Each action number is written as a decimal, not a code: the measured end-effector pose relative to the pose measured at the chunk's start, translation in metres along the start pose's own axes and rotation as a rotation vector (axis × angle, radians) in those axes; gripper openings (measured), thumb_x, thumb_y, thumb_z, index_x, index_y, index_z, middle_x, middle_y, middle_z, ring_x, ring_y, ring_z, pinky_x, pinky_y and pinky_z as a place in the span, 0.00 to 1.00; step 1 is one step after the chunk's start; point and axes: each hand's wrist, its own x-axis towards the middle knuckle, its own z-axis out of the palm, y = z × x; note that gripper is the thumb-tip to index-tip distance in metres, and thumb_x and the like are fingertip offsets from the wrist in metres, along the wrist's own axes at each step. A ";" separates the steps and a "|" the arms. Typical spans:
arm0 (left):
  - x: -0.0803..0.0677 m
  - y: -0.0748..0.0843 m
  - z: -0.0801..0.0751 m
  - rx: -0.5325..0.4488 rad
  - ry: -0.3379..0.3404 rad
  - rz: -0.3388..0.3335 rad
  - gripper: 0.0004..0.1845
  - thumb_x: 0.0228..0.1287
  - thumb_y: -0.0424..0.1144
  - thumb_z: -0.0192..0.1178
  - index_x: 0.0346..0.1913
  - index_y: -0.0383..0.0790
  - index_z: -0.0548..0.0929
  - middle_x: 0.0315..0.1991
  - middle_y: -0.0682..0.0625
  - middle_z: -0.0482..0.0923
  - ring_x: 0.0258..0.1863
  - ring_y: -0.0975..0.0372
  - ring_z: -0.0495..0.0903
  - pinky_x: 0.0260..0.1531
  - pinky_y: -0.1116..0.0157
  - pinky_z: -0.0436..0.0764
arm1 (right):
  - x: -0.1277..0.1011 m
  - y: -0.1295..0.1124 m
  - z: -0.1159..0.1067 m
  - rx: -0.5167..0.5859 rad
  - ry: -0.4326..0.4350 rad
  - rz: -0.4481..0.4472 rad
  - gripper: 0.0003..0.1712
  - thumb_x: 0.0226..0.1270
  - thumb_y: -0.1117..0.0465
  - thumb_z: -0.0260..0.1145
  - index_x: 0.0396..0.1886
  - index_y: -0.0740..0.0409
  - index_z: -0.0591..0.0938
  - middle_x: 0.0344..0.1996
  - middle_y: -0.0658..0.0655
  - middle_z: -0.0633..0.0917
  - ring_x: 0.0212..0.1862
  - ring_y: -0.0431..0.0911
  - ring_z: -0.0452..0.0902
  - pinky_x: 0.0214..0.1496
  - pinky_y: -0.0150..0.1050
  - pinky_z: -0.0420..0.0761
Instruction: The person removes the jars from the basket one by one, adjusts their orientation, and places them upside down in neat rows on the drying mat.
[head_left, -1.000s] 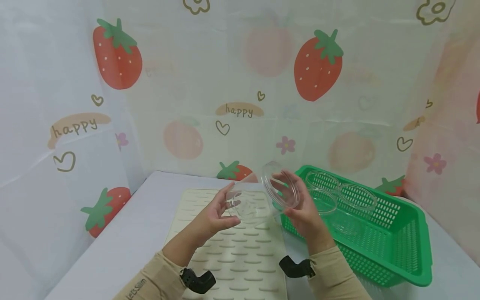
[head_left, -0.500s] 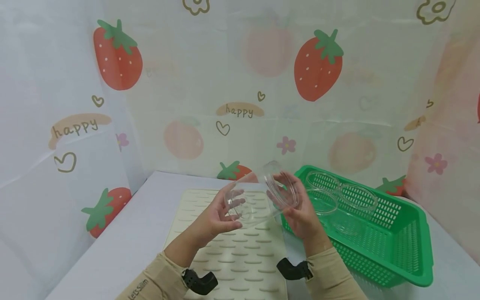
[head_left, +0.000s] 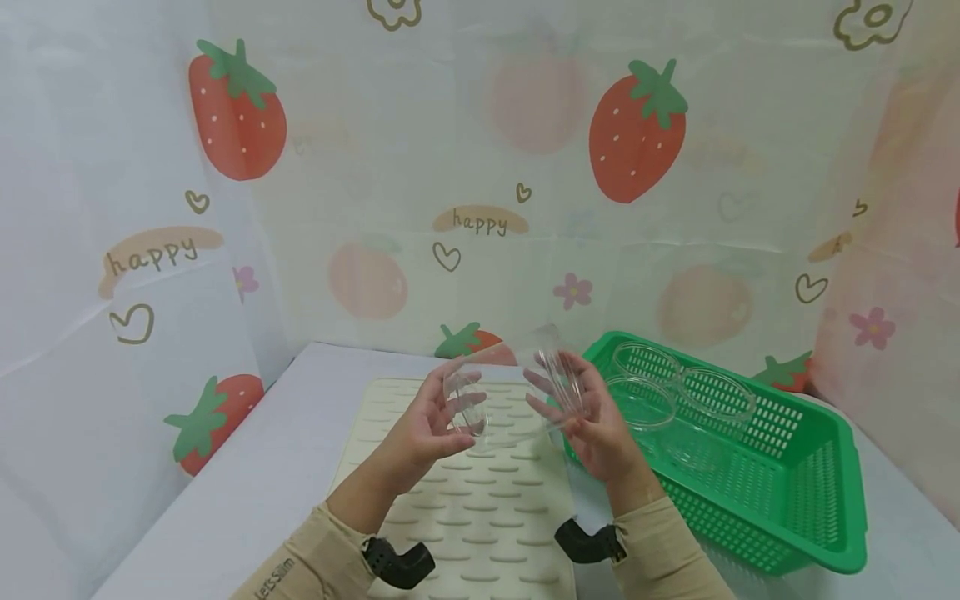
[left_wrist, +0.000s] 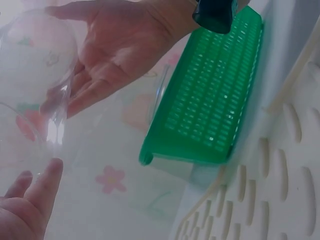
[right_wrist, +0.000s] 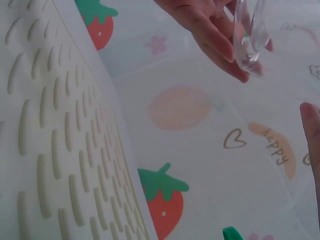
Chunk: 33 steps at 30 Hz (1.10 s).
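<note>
In the head view, a clear see-through round container (head_left: 506, 408) lies on its side in the air above the mat. My left hand (head_left: 420, 425) holds its base end, thumb below and fingers spread behind. At the other end, my right hand (head_left: 600, 421) grips around the ridged rim, its fingers showing through the wall. The left wrist view shows the container (left_wrist: 35, 45) between the left fingertips (left_wrist: 47, 182) and the right palm (left_wrist: 117, 55). Its base end (right_wrist: 245, 45) appears beside the left hand (right_wrist: 210, 30) in the right wrist view.
A green perforated basket (head_left: 817, 492) stands at the right, holding several clear round containers (head_left: 716, 393). Beneath the hands lies a cream mat (head_left: 472, 533) with raised oval ridges, on a white table (head_left: 247, 492). A strawberry-print curtain (head_left: 465, 125) surrounds the table.
The container has turned so its rim end, earlier showing as an open oval, is now nearly edge-on. Its base has shifted slightly left. Both hands keep hold of it.
</note>
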 end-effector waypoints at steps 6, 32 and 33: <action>0.000 0.000 0.002 -0.027 0.025 0.010 0.48 0.53 0.37 0.66 0.70 0.43 0.45 0.68 0.39 0.45 0.65 0.42 0.52 0.53 0.58 0.74 | 0.000 0.001 0.000 -0.023 0.012 0.016 0.41 0.57 0.55 0.67 0.64 0.59 0.54 0.64 0.60 0.62 0.64 0.57 0.61 0.63 0.48 0.66; -0.003 0.010 -0.006 0.109 0.179 -0.101 0.46 0.50 0.30 0.63 0.69 0.43 0.48 0.64 0.39 0.51 0.63 0.45 0.55 0.47 0.59 0.77 | 0.014 -0.050 -0.016 -0.377 -0.002 0.043 0.51 0.55 0.64 0.68 0.71 0.58 0.46 0.66 0.68 0.55 0.67 0.55 0.53 0.68 0.38 0.58; -0.004 0.011 -0.006 0.136 0.184 -0.122 0.45 0.51 0.30 0.63 0.69 0.43 0.48 0.64 0.40 0.52 0.63 0.45 0.56 0.46 0.60 0.78 | 0.015 -0.053 -0.015 -0.393 -0.007 0.046 0.51 0.55 0.64 0.69 0.71 0.58 0.47 0.66 0.66 0.56 0.67 0.55 0.54 0.68 0.38 0.58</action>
